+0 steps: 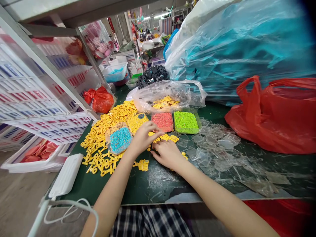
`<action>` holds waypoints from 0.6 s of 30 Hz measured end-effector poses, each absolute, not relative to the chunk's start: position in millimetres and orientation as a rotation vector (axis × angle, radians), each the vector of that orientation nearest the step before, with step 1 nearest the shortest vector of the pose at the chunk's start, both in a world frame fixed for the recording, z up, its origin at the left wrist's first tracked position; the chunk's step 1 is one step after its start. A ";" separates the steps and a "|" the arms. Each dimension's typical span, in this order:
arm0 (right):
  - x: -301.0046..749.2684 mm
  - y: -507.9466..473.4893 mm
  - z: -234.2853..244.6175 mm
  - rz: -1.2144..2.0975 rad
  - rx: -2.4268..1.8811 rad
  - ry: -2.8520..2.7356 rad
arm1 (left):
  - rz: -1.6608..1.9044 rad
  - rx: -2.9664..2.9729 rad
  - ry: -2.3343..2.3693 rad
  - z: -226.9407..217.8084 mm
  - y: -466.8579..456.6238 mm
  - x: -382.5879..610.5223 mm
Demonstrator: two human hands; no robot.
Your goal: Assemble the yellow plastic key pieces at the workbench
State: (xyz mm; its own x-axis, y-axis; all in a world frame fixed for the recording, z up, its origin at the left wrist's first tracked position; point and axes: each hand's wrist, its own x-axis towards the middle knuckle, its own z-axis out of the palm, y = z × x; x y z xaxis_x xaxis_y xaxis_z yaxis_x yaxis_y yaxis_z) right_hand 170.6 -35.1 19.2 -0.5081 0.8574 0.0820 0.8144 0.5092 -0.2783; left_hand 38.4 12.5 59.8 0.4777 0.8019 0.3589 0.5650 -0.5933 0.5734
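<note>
Over a row of yellow plastic pieces (pixel 170 137), my left hand (pixel 143 140) reaches in with thumb and fingers closed towards each other. Whatever lies at its fingertips is too small to make out. My right hand (pixel 169 154) is right beside it, fingers curled against the same pieces and thumb bent in; its grip is partly hidden. One loose yellow piece (pixel 142 165) lies flat below the hands. Around them stand shallow clear trays of tiny beads: blue (pixel 120 140), yellow (pixel 137 122), pink (pixel 162 121) and green (pixel 185 121).
A large heap of yellow parts (pixel 108 121) spreads at left, near a white power bank (pixel 66 176). Clear flat plastic pieces (pixel 217 141) cover the right side. Behind are a red bag (pixel 271 121), a clear bag (pixel 148 98) and black parts (pixel 154 75). A metal shelf frame (pixel 49 65) rises left.
</note>
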 end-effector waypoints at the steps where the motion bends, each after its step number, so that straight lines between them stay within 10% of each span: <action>1: 170.6 -36.7 19.9 0.340 -1.384 -2.553 | 0.861 2.336 1.168 55.9 -3.7 28.1; 18: 155.9 -53.0 11.6 0.393 -1.156 -2.685 | 0.624 2.290 1.271 -6.7 -72.2 -44.8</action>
State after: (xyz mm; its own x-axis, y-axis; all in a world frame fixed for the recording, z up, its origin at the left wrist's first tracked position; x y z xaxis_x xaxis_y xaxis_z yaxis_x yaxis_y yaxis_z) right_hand 155.9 -53.0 11.6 -0.6773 0.7324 0.0704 0.6815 0.6605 -0.3151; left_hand -44.8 -72.2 -6.7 0.4740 0.8640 0.1697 0.6626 -0.4769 0.5775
